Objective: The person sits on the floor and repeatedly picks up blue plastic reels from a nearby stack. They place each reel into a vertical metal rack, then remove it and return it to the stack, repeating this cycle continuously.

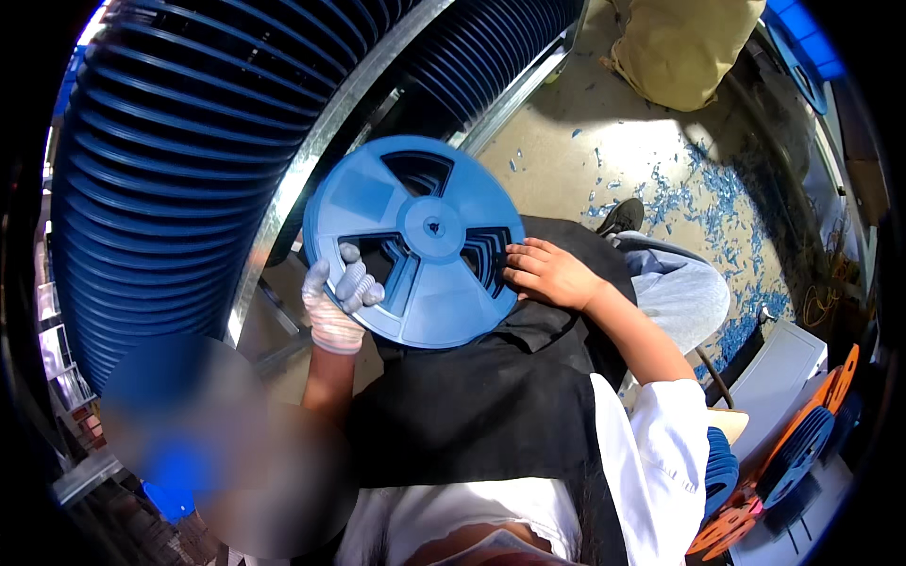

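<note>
A stack of blue plastic reels (pixel 359 203) rests on my lap, over a black apron (pixel 481 424). Layered edges show through the cutouts of the top reel, so several lie together. My left hand (pixel 342 300), in a pale grey glove, grips the stack's lower left rim, its fingers curled over into a cutout. At the opposite side, my bare right hand (pixel 552 274) holds the right rim, with its fingertips at the edge of the right cutout. The undersides of the reels and my right thumb are hidden.
Long rows of dark blue reels (pixel 170 217) stand in a metal-edged rack (pixel 311 160) at the left. Blue plastic scraps (pixel 717 198) litter the floor. A beige sack (pixel 684 47) is at the far right. Orange reels (pixel 835 387) and a grey box (pixel 779 377) stand at the lower right.
</note>
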Available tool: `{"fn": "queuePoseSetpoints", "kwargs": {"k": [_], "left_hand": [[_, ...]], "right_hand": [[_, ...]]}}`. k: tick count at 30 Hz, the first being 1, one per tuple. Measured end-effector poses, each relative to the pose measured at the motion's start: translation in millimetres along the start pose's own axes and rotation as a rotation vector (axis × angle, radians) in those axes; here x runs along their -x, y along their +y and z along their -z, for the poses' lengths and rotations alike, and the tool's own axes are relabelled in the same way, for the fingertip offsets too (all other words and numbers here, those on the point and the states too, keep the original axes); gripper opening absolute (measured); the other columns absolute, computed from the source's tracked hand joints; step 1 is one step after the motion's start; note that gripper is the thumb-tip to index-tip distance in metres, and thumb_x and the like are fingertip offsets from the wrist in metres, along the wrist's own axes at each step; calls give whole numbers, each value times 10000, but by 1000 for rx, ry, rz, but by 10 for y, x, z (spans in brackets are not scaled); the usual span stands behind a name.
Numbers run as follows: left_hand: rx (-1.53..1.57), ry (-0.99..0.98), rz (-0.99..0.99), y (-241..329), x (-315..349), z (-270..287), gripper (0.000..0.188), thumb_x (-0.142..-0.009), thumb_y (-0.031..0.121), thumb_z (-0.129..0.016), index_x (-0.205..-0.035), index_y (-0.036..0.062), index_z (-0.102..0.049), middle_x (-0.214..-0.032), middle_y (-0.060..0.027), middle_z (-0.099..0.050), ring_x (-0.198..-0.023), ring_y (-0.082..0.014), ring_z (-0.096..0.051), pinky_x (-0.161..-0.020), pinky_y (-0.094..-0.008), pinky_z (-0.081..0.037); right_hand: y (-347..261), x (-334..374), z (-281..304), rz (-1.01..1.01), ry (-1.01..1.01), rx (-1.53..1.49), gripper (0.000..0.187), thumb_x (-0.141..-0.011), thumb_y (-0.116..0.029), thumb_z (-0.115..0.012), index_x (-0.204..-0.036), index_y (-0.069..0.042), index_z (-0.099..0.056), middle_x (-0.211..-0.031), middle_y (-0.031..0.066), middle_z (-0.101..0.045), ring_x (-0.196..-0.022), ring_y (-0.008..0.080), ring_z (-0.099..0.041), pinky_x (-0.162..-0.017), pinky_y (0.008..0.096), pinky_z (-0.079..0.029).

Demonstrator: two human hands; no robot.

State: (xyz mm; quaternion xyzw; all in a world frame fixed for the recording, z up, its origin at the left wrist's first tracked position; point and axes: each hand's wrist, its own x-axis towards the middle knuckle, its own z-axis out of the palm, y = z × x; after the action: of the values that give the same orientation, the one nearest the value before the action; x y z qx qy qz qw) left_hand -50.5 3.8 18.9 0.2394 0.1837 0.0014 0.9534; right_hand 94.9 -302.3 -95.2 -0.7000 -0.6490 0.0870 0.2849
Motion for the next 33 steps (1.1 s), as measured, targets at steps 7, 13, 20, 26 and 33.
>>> {"fn": "queuePoseSetpoints", "kwargs": {"k": [7, 13, 20, 26, 33], "left_hand": [[-223, 151, -27, -1, -8, 66, 378, -898, 270, -560, -1122, -34, -557, -738, -68, -585, -549, -152, -529, -640, -351, -483], [-229, 179, 19, -70, -123, -20, 446, -854, 242, -625, -1181, -44, -522, -778, -68, -599, -636, -178, -591, -709, -385, -527], [-140, 94, 66, -46, -93, 101, 481, -851, 237, -651, -1219, -34, -499, -798, -85, -609, -676, -198, -614, -784, -422, -527], [-152, 134, 66, -39, -66, 90, 479, -861, 306, -623, -1195, -24, -529, -847, -73, -646, -651, -167, -600, -777, -380, -508], [-285, 211, -31, -117, -81, 17, 526, -839, 482, -619, -1037, -5, -594, -789, -87, -646, -649, -210, -616, -748, -422, -538]], "right_hand": [[-400, 193, 713, 188, 68, 207, 448, -864, -467, -478, -991, -48, -572, -973, 134, -565, -936, 323, -561, -944, 471, -433], [-524, 278, 888, 176, 136, 377, 373, -801, -415, -530, -982, -90, -564, -925, 82, -543, -918, 259, -558, -878, 395, -456], [-559, 257, 829, 232, 218, 397, 207, -729, -200, -588, -896, -84, -548, -884, 102, -563, -830, 273, -567, -798, 412, -491], [-629, 183, 891, 84, 349, 235, 396, -849, -464, -511, -906, -76, -565, -845, 80, -544, -795, 251, -550, -724, 357, -466], [-446, 376, 1048, -775, 1341, -1296, 447, -992, -421, -363, -880, -36, -561, -706, 54, -512, -652, 187, -499, -582, 295, -409]]}}
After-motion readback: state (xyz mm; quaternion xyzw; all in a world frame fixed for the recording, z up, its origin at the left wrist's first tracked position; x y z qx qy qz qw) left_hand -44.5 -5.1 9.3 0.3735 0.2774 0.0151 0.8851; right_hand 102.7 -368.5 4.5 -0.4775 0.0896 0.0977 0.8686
